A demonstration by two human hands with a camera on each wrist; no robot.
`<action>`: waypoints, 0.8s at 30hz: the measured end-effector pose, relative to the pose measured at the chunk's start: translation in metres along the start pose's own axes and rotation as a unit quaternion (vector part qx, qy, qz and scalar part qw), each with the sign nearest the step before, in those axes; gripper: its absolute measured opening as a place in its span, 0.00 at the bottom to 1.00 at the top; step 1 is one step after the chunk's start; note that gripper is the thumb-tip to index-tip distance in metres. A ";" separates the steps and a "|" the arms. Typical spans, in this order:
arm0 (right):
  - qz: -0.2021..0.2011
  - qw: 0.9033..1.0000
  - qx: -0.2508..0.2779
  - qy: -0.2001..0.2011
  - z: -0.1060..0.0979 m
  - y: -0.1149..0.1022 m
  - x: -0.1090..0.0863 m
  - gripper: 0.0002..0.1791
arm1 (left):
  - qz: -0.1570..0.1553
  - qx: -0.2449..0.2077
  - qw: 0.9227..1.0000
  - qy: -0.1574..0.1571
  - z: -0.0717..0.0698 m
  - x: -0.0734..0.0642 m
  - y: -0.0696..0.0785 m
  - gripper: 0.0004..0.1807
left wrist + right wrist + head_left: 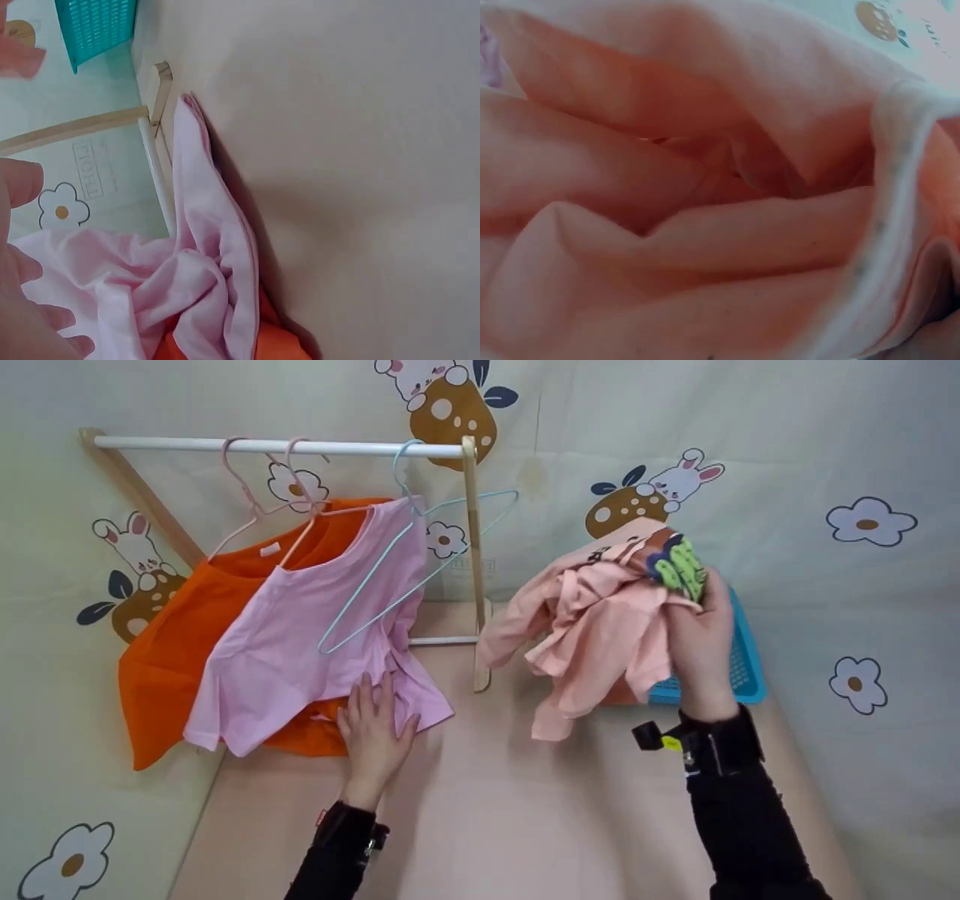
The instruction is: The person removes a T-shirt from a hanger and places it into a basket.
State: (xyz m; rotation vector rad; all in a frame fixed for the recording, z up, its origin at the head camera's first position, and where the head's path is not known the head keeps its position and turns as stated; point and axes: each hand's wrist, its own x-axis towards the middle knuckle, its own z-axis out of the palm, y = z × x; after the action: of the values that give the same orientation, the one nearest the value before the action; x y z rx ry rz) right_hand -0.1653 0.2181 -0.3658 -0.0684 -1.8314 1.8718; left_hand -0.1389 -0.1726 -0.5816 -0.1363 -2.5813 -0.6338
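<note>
My right hand (pixel 701 652) grips a crumpled peach shirt (pixel 600 645) with a green and brown print, lifted in front of a blue basket (pixel 750 660). Its folds fill the right wrist view, hiding most of that hand. A light pink shirt (pixel 292 630) and an orange shirt (pixel 176 637) hang side by side on pink hangers (pixel 240 484). Over the pink shirt's lower part lies my left hand (pixel 375 735), fingers straight and spread; whether it touches the cloth I cannot tell. A bare light-blue hanger (pixel 480 497) hangs right of these shirts.
The hangers hook over the white rail (pixel 165 444) of a small rack with wooden legs (pixel 474 577). It stands on a pale pink tabletop (pixel 525 825). Behind is a cloth backdrop (pixel 795 607) printed with rabbits and flowers.
</note>
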 end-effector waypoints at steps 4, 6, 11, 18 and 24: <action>-0.009 0.998 0.049 0.040 -0.018 -0.005 0.025 0.18 | -0.008 -0.015 1.000 0.016 -0.013 -0.003 -0.007 0.43; -0.008 0.996 0.060 0.066 -0.027 0.001 0.037 0.19 | -0.005 -0.019 0.999 0.031 -0.021 -0.003 -0.010 0.42; 0.038 0.992 -0.011 0.122 -0.053 0.032 0.060 0.18 | 0.006 -0.013 0.998 0.068 -0.040 -0.002 -0.018 0.41; 0.086 0.974 -0.159 0.138 -0.079 0.083 0.068 0.18 | 0.000 -0.013 0.997 0.081 -0.064 0.000 -0.024 0.42; 0.091 0.946 -0.279 0.138 -0.103 0.124 0.068 0.23 | -0.004 -0.008 0.996 0.091 -0.072 -0.003 -0.030 0.43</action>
State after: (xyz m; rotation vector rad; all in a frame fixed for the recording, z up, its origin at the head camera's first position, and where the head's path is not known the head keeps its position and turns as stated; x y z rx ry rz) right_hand -0.2246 0.3447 -0.4706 -0.6816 -2.1414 1.3059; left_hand -0.1122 -0.2318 -0.5394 -0.0715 -2.4037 -0.6397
